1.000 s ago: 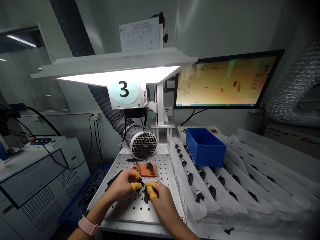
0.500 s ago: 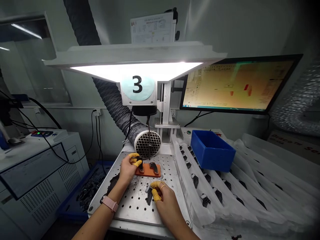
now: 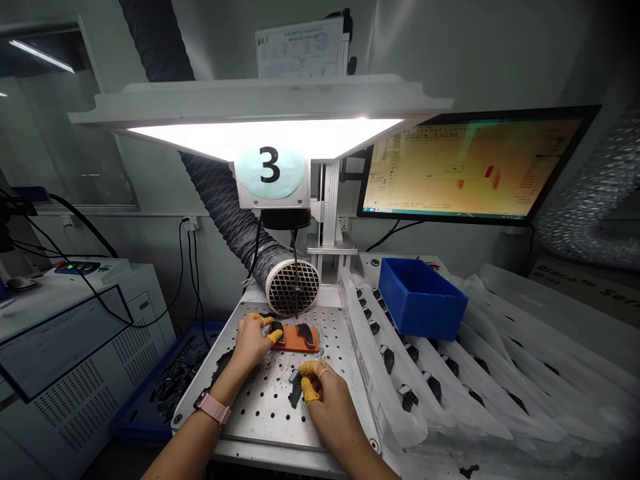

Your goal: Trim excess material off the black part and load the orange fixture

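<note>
My left hand (image 3: 254, 340), in yellow finger cots, is at the left end of an orange fixture block (image 3: 290, 344). Its thumb and fingertips close about a small black molded part (image 3: 277, 331) lying in that block. A second black part (image 3: 305, 335) sits at the block's right end. Nearer to me, my right hand (image 3: 325, 393), also in yellow finger cots, pinches a black perforated part with a silvery end (image 3: 295, 388) just over the metal plate; whether it touches the plate I cannot tell.
The perforated metal plate (image 3: 270, 427) carries the block, with dark pieces by my left forearm. A round exhaust grille (image 3: 293, 288) stands behind. At right are a blue bin (image 3: 425, 300) and white sleeves (image 3: 400, 427) holding several parts. A lamp panel (image 3: 265, 100) hangs overhead.
The black part in my left fingers has gone from tilted above the orange block to lying in its left end. My right hand still pinches its part, almost unmoved. The view has shifted slightly.
</note>
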Demonstrator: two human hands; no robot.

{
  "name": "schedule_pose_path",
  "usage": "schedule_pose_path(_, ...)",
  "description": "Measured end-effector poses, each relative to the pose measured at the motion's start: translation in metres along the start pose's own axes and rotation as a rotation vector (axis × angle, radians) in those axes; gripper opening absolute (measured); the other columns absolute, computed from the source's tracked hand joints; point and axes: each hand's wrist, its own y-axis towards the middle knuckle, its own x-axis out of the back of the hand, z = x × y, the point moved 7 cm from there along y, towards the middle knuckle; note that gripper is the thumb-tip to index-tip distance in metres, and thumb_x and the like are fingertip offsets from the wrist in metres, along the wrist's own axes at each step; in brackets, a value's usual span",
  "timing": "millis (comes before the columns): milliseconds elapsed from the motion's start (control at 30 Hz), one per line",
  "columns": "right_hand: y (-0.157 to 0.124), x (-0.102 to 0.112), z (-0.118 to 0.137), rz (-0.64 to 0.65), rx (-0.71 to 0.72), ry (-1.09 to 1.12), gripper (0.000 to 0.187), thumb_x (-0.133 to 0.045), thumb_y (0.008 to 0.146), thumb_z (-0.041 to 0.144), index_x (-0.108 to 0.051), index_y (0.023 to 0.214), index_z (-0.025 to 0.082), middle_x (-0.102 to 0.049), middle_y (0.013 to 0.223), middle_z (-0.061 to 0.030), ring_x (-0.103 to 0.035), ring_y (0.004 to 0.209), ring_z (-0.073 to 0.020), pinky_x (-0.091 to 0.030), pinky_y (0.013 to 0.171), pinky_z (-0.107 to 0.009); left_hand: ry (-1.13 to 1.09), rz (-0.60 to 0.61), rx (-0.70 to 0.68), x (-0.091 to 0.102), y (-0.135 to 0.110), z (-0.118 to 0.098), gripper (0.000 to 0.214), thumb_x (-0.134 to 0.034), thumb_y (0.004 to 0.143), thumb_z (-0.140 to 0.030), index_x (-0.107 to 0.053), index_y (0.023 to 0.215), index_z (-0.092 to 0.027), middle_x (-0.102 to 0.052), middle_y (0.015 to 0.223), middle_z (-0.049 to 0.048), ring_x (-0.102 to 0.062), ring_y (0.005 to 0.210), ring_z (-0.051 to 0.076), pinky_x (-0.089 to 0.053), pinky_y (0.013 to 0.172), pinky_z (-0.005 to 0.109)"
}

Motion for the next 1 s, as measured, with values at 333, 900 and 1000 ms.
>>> schedule_pose_path(333, 0.000, 0.000, 0.001, -0.021, 0.022, -0.026, 0.019, -0.045, 0.075, 0.014, -0.062, 0.082, 0.019, -0.060, 0.077, -0.0051, -0.055, 0.067, -0.0190, -0.044, 0.064, -0.029, 0.264, -0.015, -0.116, 0.002, -0.024, -0.026, 0.025, -0.048, 0.078, -0.029, -0.069, 0.086, -0.018, -0.056, 0.108, 0.0127, -0.042, 0.108, 0.030, -0.034, 0.092, 0.039)
schedule_pose_path(900, -0.002, -0.003, 0.003, 0.004, 0.015, -0.083, 0.017, -0.043, 0.077, 0.013, -0.059, 0.082, 0.018, -0.056, 0.077, -0.0050, -0.053, 0.068, -0.0190, -0.042, 0.063, -0.029, 0.484, -0.042, -0.186, 0.003, -0.032, -0.033, 0.032, -0.043, 0.083, -0.034, -0.068, 0.091, -0.017, -0.056, 0.110, 0.0144, -0.042, 0.106, 0.031, -0.035, 0.083, 0.040)
schedule_pose_path(1000, -0.002, -0.003, 0.002, -0.006, 0.017, -0.081, 0.017, -0.043, 0.077, 0.013, -0.059, 0.082, 0.018, -0.056, 0.077, -0.0048, -0.053, 0.067, -0.0188, -0.043, 0.063, -0.029, 0.497, -0.027, -0.184, 0.005, -0.031, -0.032, 0.034, -0.043, 0.083, -0.038, -0.069, 0.093, -0.017, -0.054, 0.115, 0.0154, -0.042, 0.107, 0.031, -0.035, 0.082, 0.041)
